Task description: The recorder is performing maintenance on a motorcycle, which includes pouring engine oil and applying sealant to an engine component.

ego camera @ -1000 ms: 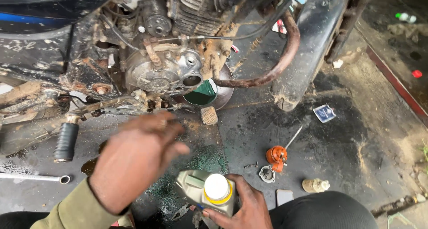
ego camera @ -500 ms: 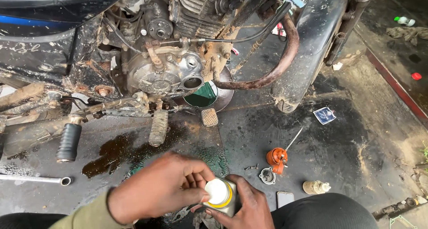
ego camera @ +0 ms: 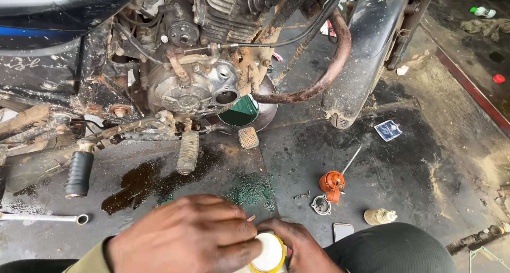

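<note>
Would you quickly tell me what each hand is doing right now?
Left hand: closed, fingers gripping the white round cap of the yellow-rimmed bottle.
Right hand: closed around that bottle, holding it.

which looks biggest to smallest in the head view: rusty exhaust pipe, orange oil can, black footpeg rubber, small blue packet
1. rusty exhaust pipe
2. black footpeg rubber
3. orange oil can, body only
4. small blue packet, close to the can, so unsure

Hands (ego camera: 234,241) on white-capped bottle (ego camera: 268,254)
</note>
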